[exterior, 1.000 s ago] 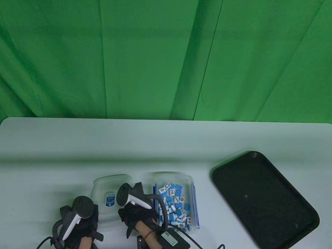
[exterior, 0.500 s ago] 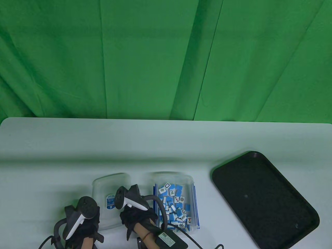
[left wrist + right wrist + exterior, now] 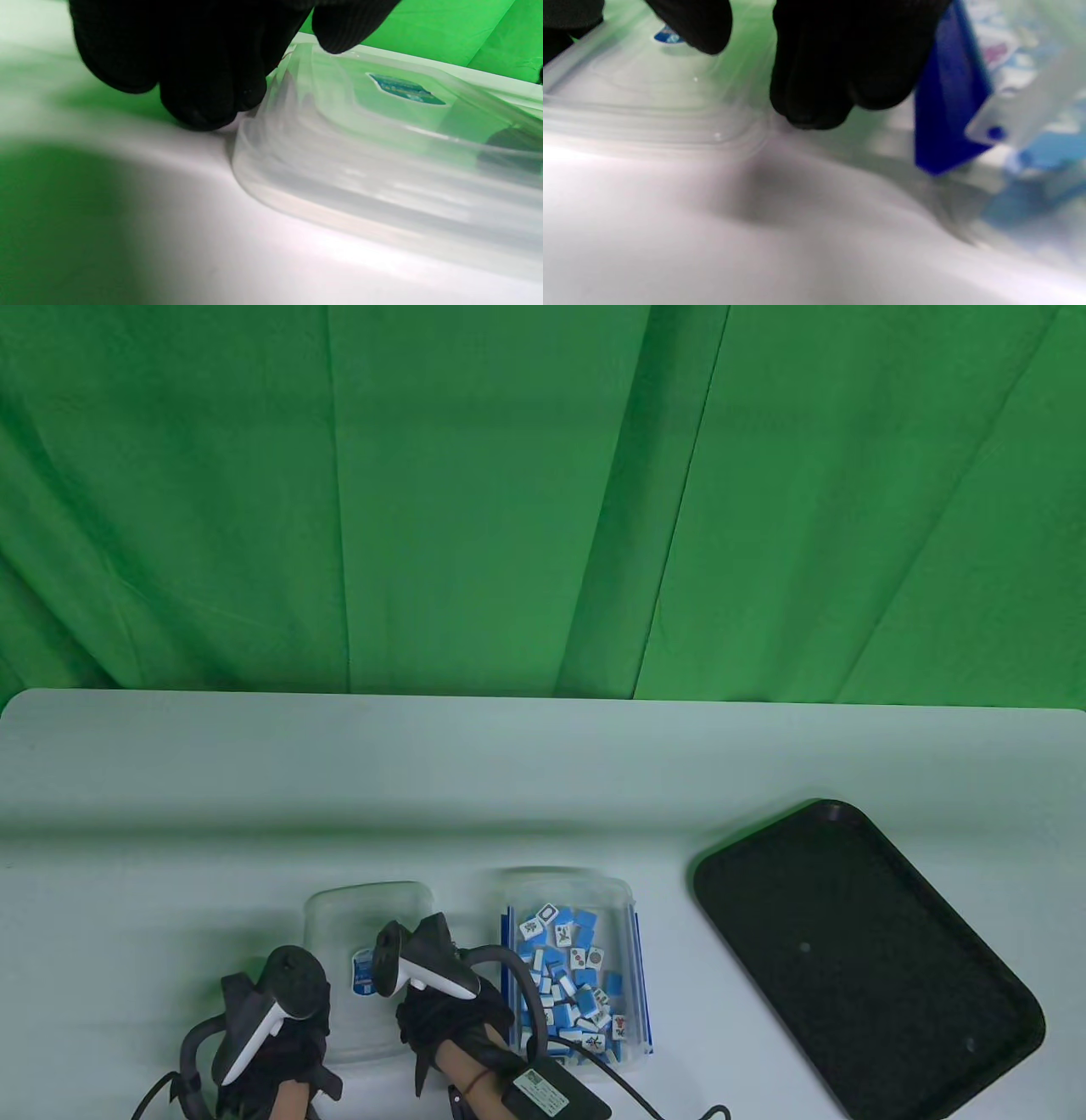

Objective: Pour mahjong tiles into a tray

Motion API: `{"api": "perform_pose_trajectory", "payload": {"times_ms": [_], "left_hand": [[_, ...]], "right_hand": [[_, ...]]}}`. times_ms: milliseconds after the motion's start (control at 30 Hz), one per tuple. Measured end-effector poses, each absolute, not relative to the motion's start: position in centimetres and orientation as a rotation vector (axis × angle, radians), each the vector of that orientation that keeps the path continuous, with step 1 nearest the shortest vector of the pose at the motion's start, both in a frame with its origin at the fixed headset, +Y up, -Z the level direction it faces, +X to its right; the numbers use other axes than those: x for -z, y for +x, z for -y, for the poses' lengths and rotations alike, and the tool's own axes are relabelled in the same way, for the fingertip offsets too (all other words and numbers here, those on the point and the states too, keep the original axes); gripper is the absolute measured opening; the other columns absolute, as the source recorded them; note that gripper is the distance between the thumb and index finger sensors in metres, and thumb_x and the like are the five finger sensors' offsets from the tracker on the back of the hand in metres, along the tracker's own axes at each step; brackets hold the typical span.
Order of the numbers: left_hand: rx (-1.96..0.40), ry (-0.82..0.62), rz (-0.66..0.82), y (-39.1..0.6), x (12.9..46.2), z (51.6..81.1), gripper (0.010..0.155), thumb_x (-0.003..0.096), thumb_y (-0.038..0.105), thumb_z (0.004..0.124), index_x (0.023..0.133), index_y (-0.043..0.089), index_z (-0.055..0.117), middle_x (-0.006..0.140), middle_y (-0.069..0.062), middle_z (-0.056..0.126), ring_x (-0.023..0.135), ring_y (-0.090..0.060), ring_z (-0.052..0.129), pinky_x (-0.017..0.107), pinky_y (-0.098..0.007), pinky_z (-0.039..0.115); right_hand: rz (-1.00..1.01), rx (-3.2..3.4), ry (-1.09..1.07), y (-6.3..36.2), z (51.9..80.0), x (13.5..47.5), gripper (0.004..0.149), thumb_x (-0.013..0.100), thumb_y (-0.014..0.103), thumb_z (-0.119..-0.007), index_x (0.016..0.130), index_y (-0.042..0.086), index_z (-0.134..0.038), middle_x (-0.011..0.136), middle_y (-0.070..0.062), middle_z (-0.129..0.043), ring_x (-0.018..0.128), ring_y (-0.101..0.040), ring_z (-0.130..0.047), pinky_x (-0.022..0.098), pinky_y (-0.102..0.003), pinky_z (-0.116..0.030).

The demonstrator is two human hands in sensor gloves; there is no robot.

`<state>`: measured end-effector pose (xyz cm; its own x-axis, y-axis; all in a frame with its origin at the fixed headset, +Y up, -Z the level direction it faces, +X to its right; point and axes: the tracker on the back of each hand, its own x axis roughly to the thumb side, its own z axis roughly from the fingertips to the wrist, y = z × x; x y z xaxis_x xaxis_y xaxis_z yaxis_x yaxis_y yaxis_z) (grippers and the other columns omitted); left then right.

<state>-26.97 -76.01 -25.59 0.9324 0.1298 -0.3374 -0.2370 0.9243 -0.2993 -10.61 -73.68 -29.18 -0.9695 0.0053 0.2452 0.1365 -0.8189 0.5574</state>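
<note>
A clear plastic box [image 3: 629, 899] full of blue-and-white mahjong tiles [image 3: 568, 976] stands open near the table's front edge. Its clear lid [image 3: 365, 912] lies flat on the table just left of it. My left hand [image 3: 288, 1039] holds the lid's near left edge, thumb on top and fingers [image 3: 203, 106] at the rim, touching the table. My right hand [image 3: 441, 1014] holds the lid's near right corner [image 3: 649, 106], between the lid and the box. The black tray [image 3: 857, 959] lies empty at the right.
A blue latch [image 3: 946, 106] of the box hangs close to my right fingers. A black cabled unit [image 3: 551, 1090] sits on my right forearm at the front edge. A green cloth hangs behind the white table [image 3: 509, 780].
The lid has come down a little and now lies flat on the table. My left hand has shifted slightly right and my right hand slightly left.
</note>
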Motion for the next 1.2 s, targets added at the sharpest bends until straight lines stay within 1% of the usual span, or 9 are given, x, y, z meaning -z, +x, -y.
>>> {"api": "perform_pose_trajectory", "payload": {"times_ms": [167,367,500,667,800,1000,1067,1100,1200], "left_hand": [[-0.168,-0.219,-0.279,-26.0,24.9,74.1,0.06,0.0673,0.041,0.055,0.11,0.001,0.065,0.084,-0.021,0.091,0.06,-0.031,0.099,0.049,-0.056,0.079],[-0.208,-0.077,-0.11,-22.9,23.9,72.2,0.062,0.0668,0.045,0.054,0.11,0.001,0.065,0.083,-0.021,0.091,0.059,-0.03,0.1,0.049,-0.055,0.079],[-0.288,-0.022,0.013,-20.6,23.3,71.7,0.063,0.0667,0.046,0.053,0.11,0.002,0.064,0.085,-0.021,0.09,0.061,-0.031,0.1,0.05,-0.055,0.079],[-0.352,-0.02,0.119,-17.6,22.8,71.3,0.067,0.0666,0.048,0.053,0.113,0.001,0.059,0.092,-0.024,0.086,0.069,-0.036,0.097,0.051,-0.056,0.078],[-0.389,-0.11,0.142,-15.3,22.9,70.9,0.069,0.0668,0.049,0.052,0.115,0.0,0.056,0.096,-0.027,0.082,0.073,-0.04,0.096,0.052,-0.058,0.076],[-0.47,-0.312,0.104,-12.0,24.3,71.6,0.077,0.0675,0.053,0.049,0.118,-0.004,0.04,0.106,-0.033,0.069,0.083,-0.047,0.087,0.056,-0.061,0.073],[-0.519,-0.366,0.094,-11.1,24.8,72.7,0.079,0.0677,0.054,0.048,0.118,-0.006,0.036,0.108,-0.035,0.064,0.085,-0.047,0.085,0.057,-0.06,0.072],[-0.536,-0.388,0.1,-10.6,24.9,73.5,0.08,0.0678,0.054,0.047,0.118,-0.006,0.033,0.109,-0.034,0.063,0.085,-0.046,0.085,0.057,-0.06,0.072],[-0.516,-0.392,0.097,-9.9,24.9,75.2,0.081,0.0671,0.053,0.05,0.117,-0.008,0.033,0.109,-0.037,0.06,0.081,-0.045,0.088,0.054,-0.058,0.074]], "right_hand": [[0.842,3.043,-0.524,-9.9,70.7,28.1,0.075,0.071,0.045,-0.063,0.119,-0.001,-0.027,0.092,-0.01,-0.087,0.065,-0.026,-0.096,0.054,-0.041,-0.084],[0.393,3.218,-0.716,-4.8,64.8,25.1,0.073,0.07,0.047,-0.062,0.119,0.001,-0.033,0.091,-0.008,-0.088,0.063,-0.024,-0.096,0.054,-0.04,-0.084],[0.158,3.306,-0.679,0.9,63.6,23.8,0.071,0.069,0.051,-0.059,0.119,0.004,-0.039,0.091,-0.007,-0.087,0.065,-0.025,-0.095,0.055,-0.041,-0.083],[0.046,3.421,-0.514,8.2,65.8,23.3,0.074,0.068,0.057,-0.056,0.119,0.006,-0.043,0.098,-0.011,-0.084,0.072,-0.031,-0.093,0.059,-0.046,-0.08],[0.208,3.519,-0.279,12.6,67.8,24.3,0.079,0.068,0.06,-0.054,0.121,0.004,-0.035,0.11,-0.018,-0.071,0.088,-0.039,-0.085,0.062,-0.053,-0.079],[0.469,3.53,-0.08,14.6,71.3,25.2,0.089,0.068,0.062,-0.05,0.119,-0.006,-0.023,0.118,-0.03,-0.056,0.092,-0.049,-0.08,0.061,-0.055,-0.08],[0.506,3.534,-0.072,14.7,72.6,25.4,0.09,0.068,0.062,-0.051,0.118,-0.006,-0.024,0.117,-0.031,-0.056,0.09,-0.048,-0.082,0.061,-0.053,-0.081],[0.594,3.488,-0.09,14.7,73.4,25.6,0.089,0.068,0.062,-0.05,0.118,-0.006,-0.023,0.117,-0.03,-0.056,0.088,-0.045,-0.084,0.061,-0.051,-0.082],[0.697,3.489,-0.115,14.9,75.0,25.9,0.088,0.067,0.062,-0.051,0.118,-0.005,-0.026,0.115,-0.028,-0.061,0.081,-0.036,-0.09,0.058,-0.043,-0.083]]}}
